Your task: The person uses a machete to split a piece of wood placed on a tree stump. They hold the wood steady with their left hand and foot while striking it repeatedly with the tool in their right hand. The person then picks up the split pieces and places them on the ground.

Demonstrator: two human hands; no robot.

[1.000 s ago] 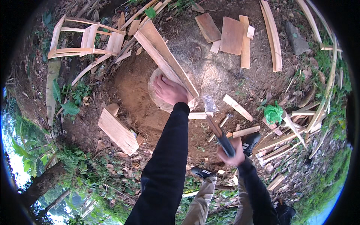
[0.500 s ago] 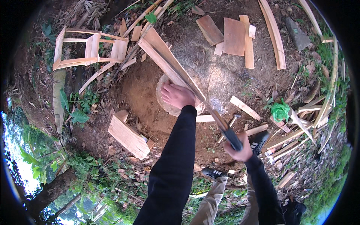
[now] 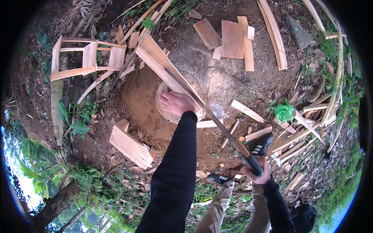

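Note:
A long pale wooden board (image 3: pixel 157 60) slants across a round chopping stump (image 3: pixel 159 106), its far end out over the ground. My left hand (image 3: pixel 176 103) presses the near part of the board down on the stump, fingers laid over its edge. My right hand (image 3: pixel 259 174) is closed around the dark handle of a handsaw (image 3: pixel 227 134), down near my right leg. Seen almost edge-on, the blade runs up and left along the board, past my left hand; its teeth cannot be made out.
A hammer (image 3: pixel 232 132) lies right of the stump, near offcuts and my right shoe (image 3: pixel 262 144). A slatted wooden frame (image 3: pixel 87 58) is at far left, a thick block (image 3: pixel 130 145) at lower left. Flat boards (image 3: pixel 233 39) lie beyond; a green plastic bag (image 3: pixel 284 112) sits among strips at right.
My right hand has drawn the handsaw back toward me, down and to the right. My left hand stays on the board. The whole view has shifted slightly left.

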